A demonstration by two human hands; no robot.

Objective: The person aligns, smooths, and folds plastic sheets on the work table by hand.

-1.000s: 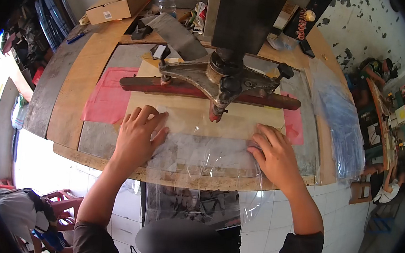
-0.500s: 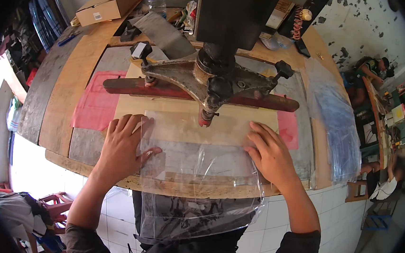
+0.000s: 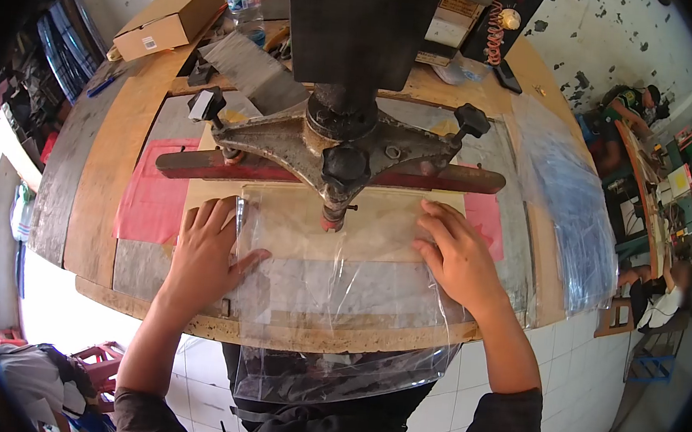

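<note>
A clear plastic sheet (image 3: pixel 331 296) lies over the front of the worktable, its near end hanging past the edge over my lap. My left hand (image 3: pixel 212 246) rests flat at the sheet's left edge, thumb spread onto the plastic. On the right side, my right hand (image 3: pixel 460 257) lies on the sheet with bent fingers and the thumb apart. Beneath the plastic's far part is a pale yellowish board (image 3: pixel 209 193). Just beyond the hands stands a press head (image 3: pixel 339 146) with a long red-brown bar (image 3: pixel 196 164); it hides part of the board.
Pink sheets (image 3: pixel 149 192) show at both sides of the board. A stack of clear plastic (image 3: pixel 576 234) lies at the right. At the back are a cardboard box (image 3: pixel 166 19), a water bottle (image 3: pixel 245 5), a grey plate (image 3: pixel 252 70) and a phone (image 3: pixel 507 77). Other people sit far right.
The plastic sheet has slid slightly away from me, its far edge closer to the press bar. Both hands have moved forward with it. The camera view has shifted a little.
</note>
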